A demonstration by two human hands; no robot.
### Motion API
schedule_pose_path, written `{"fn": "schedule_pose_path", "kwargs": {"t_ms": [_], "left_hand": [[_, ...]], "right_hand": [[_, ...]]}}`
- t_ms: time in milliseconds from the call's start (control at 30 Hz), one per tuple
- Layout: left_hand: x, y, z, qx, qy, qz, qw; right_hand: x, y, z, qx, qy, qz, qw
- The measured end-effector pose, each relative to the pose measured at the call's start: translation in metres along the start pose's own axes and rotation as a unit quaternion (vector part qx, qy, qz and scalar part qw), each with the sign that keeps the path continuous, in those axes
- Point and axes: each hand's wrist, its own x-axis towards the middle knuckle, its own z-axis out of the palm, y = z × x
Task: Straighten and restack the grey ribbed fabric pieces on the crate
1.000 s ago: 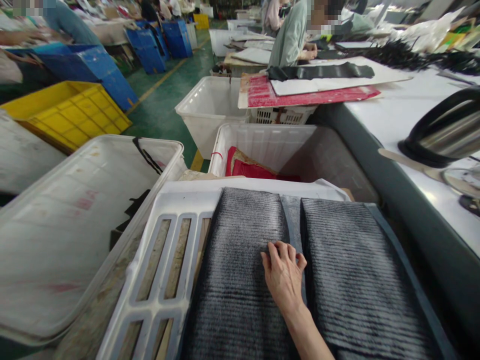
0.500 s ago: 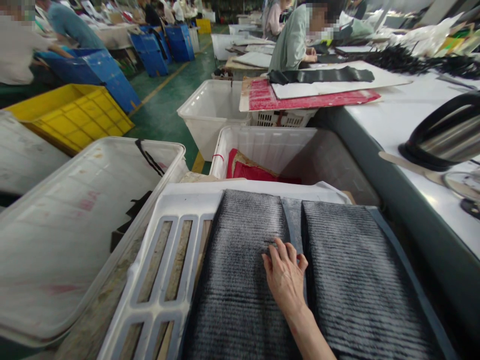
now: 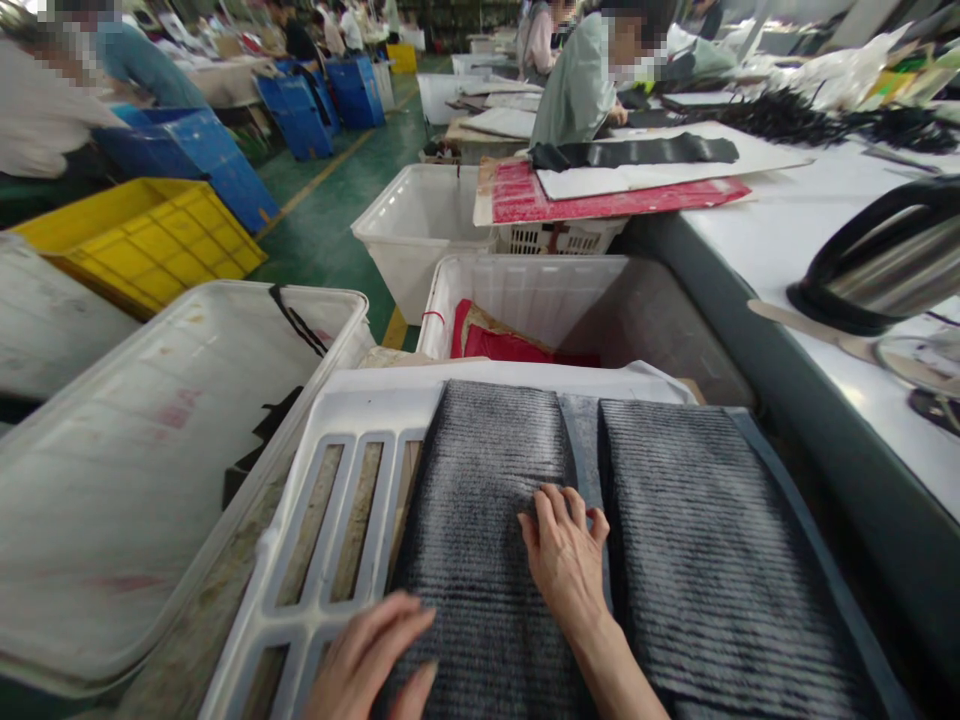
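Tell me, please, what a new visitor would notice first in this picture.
Two tall rows of dark grey stacked sheets fill a white slotted tray at the bottom centre. The right hand rests on the left row's edge, and the left hand touches its near corner. A large white tub stands to the left.

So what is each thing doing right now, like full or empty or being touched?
Left stack of dark sheets: packed on edge, both hands on it.
Right stack of dark sheets: packed on edge, untouched.
Right hand: fingers pressed into left stack.
Left hand: resting at the stack's near edge.
White bin: nearly empty.
Bin with red pieces: partly filled.
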Motion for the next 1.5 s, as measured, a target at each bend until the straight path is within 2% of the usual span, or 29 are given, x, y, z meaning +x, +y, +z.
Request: {"fn": "schedule_pose_path", "kwargs": {"t_ms": [33, 100, 167, 233, 300, 433, 667, 933, 1300, 1367, 1500], "left_hand": [[0.023, 0.001, 0.014, -0.011, -0.011, 0.006, 1.0], [0.075, 0.005, 0.046, -0.051, -0.075, 0.025, 0.996], [0.122, 0.01, 0.074, -0.049, -0.091, 0.055, 0.993], [0.153, 0.014, 0.096, -0.03, -0.103, 0.074, 0.991], [0.167, 0.014, 0.108, -0.011, -0.124, 0.092, 0.988], [0.167, 0.008, 0.111, -0.004, -0.159, 0.123, 0.98], [0.162, 0.004, 0.108, -0.024, -0.158, 0.131, 0.978], [0.173, 0.005, 0.113, 0.052, -0.18, 0.142, 0.972], [0.172, 0.008, 0.1, -0.1, -0.232, 0.083, 0.964], [0.171, 0.008, 0.098, -0.101, -0.245, 0.086, 0.96], [0.168, 0.004, 0.096, -0.048, -0.259, 0.133, 0.956]], "right_hand": [[-0.001, 0.0, 0.0, 0.0, -0.001, -0.003, 1.0], [-0.003, -0.001, -0.001, 0.0, 0.001, -0.007, 1.0], [-0.005, -0.001, -0.001, 0.001, 0.006, -0.011, 1.0], [-0.007, -0.003, -0.002, 0.004, 0.01, -0.016, 1.0], [-0.01, -0.005, -0.003, 0.007, 0.013, -0.019, 1.0], [-0.017, -0.01, -0.004, 0.009, 0.028, -0.017, 0.999], [-0.023, -0.011, -0.004, 0.011, 0.037, -0.014, 0.999], [-0.024, -0.015, -0.005, 0.019, 0.026, -0.02, 0.999], [-0.031, -0.011, -0.01, 0.018, 0.046, -0.03, 0.998], [-0.03, -0.01, -0.011, 0.025, 0.048, -0.03, 0.998], [-0.031, -0.005, -0.015, 0.078, 0.059, -0.019, 0.995]]}}
